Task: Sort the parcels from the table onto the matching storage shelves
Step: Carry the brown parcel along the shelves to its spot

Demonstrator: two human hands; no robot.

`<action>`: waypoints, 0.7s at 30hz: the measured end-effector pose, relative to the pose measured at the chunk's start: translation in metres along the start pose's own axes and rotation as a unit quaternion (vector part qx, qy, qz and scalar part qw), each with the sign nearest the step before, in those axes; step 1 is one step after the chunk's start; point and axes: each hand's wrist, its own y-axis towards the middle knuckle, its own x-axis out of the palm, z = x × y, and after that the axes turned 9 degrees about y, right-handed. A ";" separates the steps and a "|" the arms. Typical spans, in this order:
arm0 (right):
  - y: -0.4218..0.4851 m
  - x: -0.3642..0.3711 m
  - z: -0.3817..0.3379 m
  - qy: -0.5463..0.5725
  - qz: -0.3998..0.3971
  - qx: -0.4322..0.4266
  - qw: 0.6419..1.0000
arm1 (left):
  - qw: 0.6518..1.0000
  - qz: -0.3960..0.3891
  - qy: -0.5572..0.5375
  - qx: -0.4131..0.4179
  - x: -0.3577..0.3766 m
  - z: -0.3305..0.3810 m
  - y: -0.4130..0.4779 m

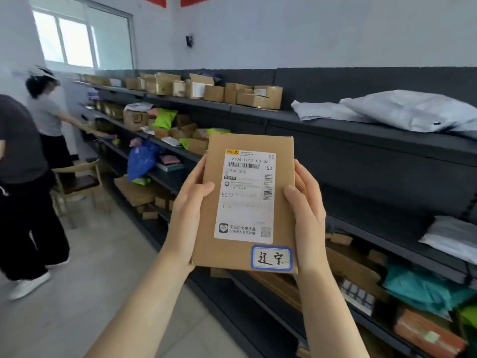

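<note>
A flat brown cardboard parcel (281,202) is held up in front of me, label side facing the camera. It carries a white shipping label and a blue-bordered sticker with handwriting at its lower right. My left hand (189,202) grips its left edge, thumb on the front. My right hand (305,208) grips the right edge the same way. Behind it runs a dark storage shelf unit (361,140) with several levels.
Cardboard boxes (255,96) line the top shelf at the left, grey poly bags (402,109) lie at the right. Lower shelves hold mixed parcels, a blue bag (140,158) and a teal bag (423,288). Two people (23,177) and a wooden chair (77,182) stand at left.
</note>
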 end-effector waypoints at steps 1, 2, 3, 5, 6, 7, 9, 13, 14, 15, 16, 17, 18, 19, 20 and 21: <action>0.013 0.008 0.017 0.004 -0.011 0.006 1.000 | 1.000 0.015 0.005 0.000 -0.013 -0.007 0.011; 0.026 0.016 0.034 0.010 -0.019 0.014 1.000 | 0.999 0.033 0.011 -0.002 -0.025 -0.014 0.023; 0.039 0.024 0.051 0.018 -0.027 0.024 0.999 | 0.998 0.056 0.018 -0.005 -0.037 -0.021 0.036; 0.068 0.039 0.084 0.038 -0.043 0.046 0.997 | 0.994 0.102 0.030 -0.013 -0.059 -0.033 0.065; 0.083 0.046 0.100 0.049 -0.049 0.062 0.996 | 0.991 0.124 0.038 -0.019 -0.068 -0.039 0.080; 0.098 0.052 0.116 0.060 -0.054 0.077 0.994 | 0.988 0.144 0.047 -0.025 -0.077 -0.045 0.096; 0.128 0.065 0.148 0.084 -0.066 0.110 0.988 | 0.981 0.178 0.068 -0.038 -0.096 -0.058 0.125; 0.169 0.094 0.206 0.107 -0.085 0.157 0.978 | 0.971 0.210 0.101 -0.054 -0.137 -0.077 0.165; 0.179 0.103 0.223 0.110 -0.091 0.168 0.975 | 0.969 0.216 0.109 -0.055 -0.150 -0.082 0.175; 0.188 0.112 0.240 0.113 -0.097 0.177 0.973 | 0.966 0.224 0.114 -0.056 -0.163 -0.087 0.185; 0.196 0.123 0.256 0.117 -0.103 0.184 0.970 | 0.963 0.236 0.115 -0.058 -0.178 -0.092 0.195; 0.204 0.134 0.272 0.122 -0.109 0.188 0.968 | 0.960 0.249 0.115 -0.062 -0.193 -0.097 0.205; 0.213 0.144 0.288 0.125 -0.114 0.191 0.967 | 0.957 0.257 0.117 -0.067 -0.207 -0.102 0.215; 0.222 0.155 0.306 0.130 -0.120 0.194 0.965 | 0.955 0.262 0.120 -0.072 -0.222 -0.108 0.225; 0.231 0.167 0.323 0.135 -0.123 0.194 0.964 | 0.954 0.265 0.121 -0.074 -0.237 -0.113 0.236; 0.241 0.180 0.340 0.139 -0.123 0.193 0.964 | 0.953 0.265 0.124 -0.074 -0.254 -0.118 0.248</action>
